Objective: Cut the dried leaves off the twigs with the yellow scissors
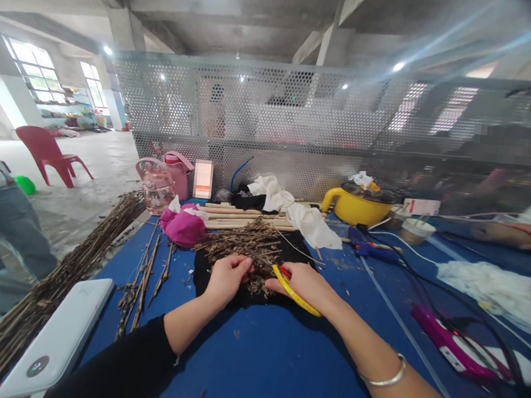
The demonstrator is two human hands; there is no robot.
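Observation:
My right hand (303, 282) is closed round a tool with yellow and red handles (305, 303), its dark blades pointing left toward my other hand. My left hand (228, 278) pinches with thumb and forefinger at the blade tips; what lies between these fingers is too small to make out. Both hands are over a black cloth (204, 274), which bears a heap of dry brown stalks (247, 242). A few longer dry stems (145, 275) lie on the blue table (250, 360) to the left.
Behind the heap are wooden sticks (230, 219), white cloth (314, 225) and a yellow pot (363, 208). A glue gun (376, 250), cables and a magenta power strip (455, 348) lie right. A white power bank (59, 335) sits left. People are at both sides.

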